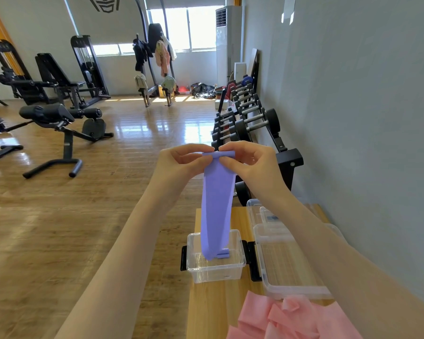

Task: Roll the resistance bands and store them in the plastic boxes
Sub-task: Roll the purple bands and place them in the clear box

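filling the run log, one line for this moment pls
step: rolling purple band | left hand: pinching top | right hand: pinching top | tail: in clear box

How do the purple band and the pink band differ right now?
The purple band is held up by both hands, left hand and right hand, pinching its top edge, which is just starting to roll; the pink band is untouched. The purple band hangs straight and flat, its lower end dipping into the small clear box; the pink band lies crumpled on the wooden table. Both are flat, thin bands, neither rolled up yet.
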